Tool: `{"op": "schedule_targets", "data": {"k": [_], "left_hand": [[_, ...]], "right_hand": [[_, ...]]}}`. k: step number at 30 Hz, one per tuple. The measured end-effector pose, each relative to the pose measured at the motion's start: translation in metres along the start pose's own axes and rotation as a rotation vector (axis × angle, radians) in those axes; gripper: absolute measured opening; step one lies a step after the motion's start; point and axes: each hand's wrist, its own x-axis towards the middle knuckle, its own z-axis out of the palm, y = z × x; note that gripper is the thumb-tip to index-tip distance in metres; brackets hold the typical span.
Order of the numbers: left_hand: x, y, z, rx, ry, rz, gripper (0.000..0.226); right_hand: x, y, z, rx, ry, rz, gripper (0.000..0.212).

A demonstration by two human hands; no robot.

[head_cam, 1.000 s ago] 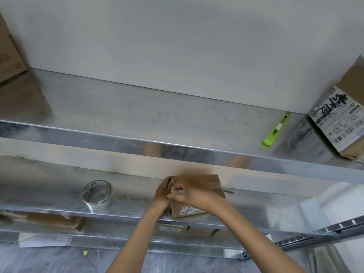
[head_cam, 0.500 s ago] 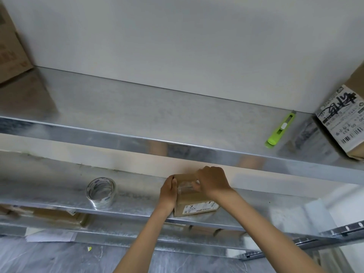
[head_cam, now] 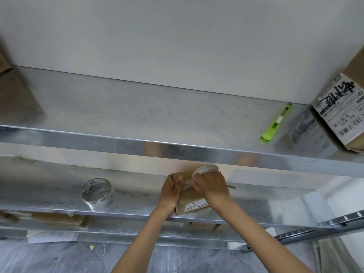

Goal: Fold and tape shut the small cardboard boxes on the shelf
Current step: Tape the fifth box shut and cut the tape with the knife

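A small brown cardboard box with a white label stands near the front edge of the middle metal shelf. My left hand grips the box's left side, thumb lying across its top. My right hand holds a roll of clear tape over the far right of the box top. A clear strip of tape stretches from the roll across the top toward my left thumb. A second roll of clear tape lies on the same shelf to the left.
On the upper shelf lie a green utility knife at the right and a labelled cardboard box at the far right. Flattened cardboard sits on the lowest shelf at the left. Paper scraps lie on the plastic-covered floor.
My right hand has pulled the tape roll toward the far right across the box top, and the roll is now in sight. My left hand keeps its hold on the box's left side.
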Motion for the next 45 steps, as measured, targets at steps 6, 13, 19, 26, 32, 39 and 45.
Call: {"op": "schedule_targets", "data": {"k": [6,13,19,26,32,39,45], "left_hand": [[0.003,0.007,-0.013,0.069,-0.133,-0.001,0.028],[-0.007,-0.002,-0.014,0.180,0.071,0.273,0.056],[-0.003,-0.004,-0.018,0.327,0.046,0.424,0.010],[0.007,0.002,-0.014,0.253,0.005,0.406,0.030],[0.014,0.008,-0.018,0.303,-0.015,0.407,0.029],[0.010,0.015,-0.013,0.448,0.050,0.405,0.019],[0.000,0.027,-0.007,0.534,0.010,0.489,0.016]], "right_hand": [[-0.030,0.006,0.028,0.306,0.111,0.096,0.035],[-0.039,0.004,0.028,0.461,0.236,0.141,0.027],[-0.053,0.024,0.021,0.649,0.346,0.291,0.025],[-0.074,0.090,0.088,0.578,0.138,0.742,0.012],[-0.069,0.093,0.092,0.596,0.078,0.647,0.017],[-0.070,0.079,0.033,0.658,0.238,0.497,0.008],[-0.076,0.052,-0.086,0.486,0.532,0.066,0.009]]}}
